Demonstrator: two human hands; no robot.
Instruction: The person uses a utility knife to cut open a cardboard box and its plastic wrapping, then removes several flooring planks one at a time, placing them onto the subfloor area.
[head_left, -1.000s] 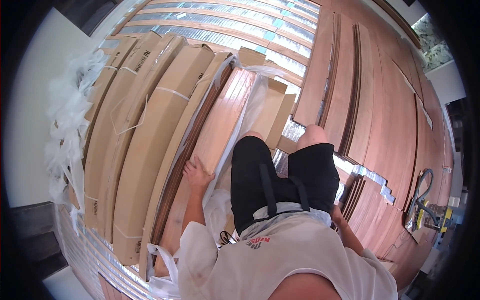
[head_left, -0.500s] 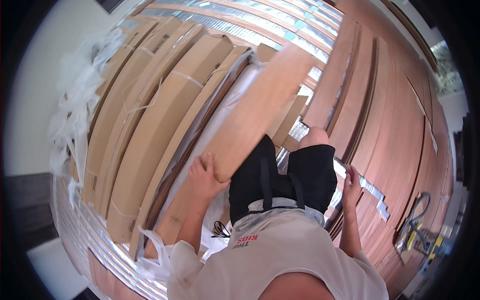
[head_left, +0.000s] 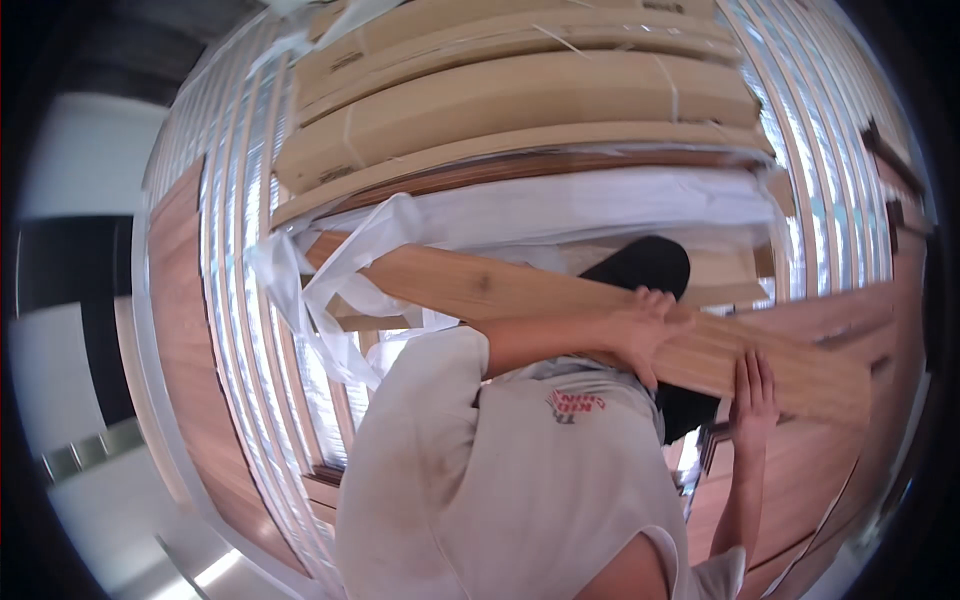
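Note:
A long light-brown wooden floorboard (head_left: 560, 291) lies slantwise across my lap, its right end nearer me and its left end up by the white plastic wrap. My left hand (head_left: 648, 330) grips it across the width, fingers over the far edge and thumb at the near edge. Closer to the right end, my right hand (head_left: 755, 396) holds the near edge, its fingers on the upper face and its thumb hidden. Crumpled white plastic wrap (head_left: 345, 262) hangs over part of the board's left end.
Long cardboard cartons (head_left: 520, 100) lie side by side beyond the board, beside an opened white-wrapped pack (head_left: 600, 205). Wooden battens over silver foil (head_left: 262, 330) run on both sides. Laid reddish floorboards (head_left: 205, 380) cover part of the floor at left, with more at right.
My view and body have turned left toward the cartons. The floorboard has shifted across my lap. My right hand, earlier off the board beside my leg, now holds it near its right end.

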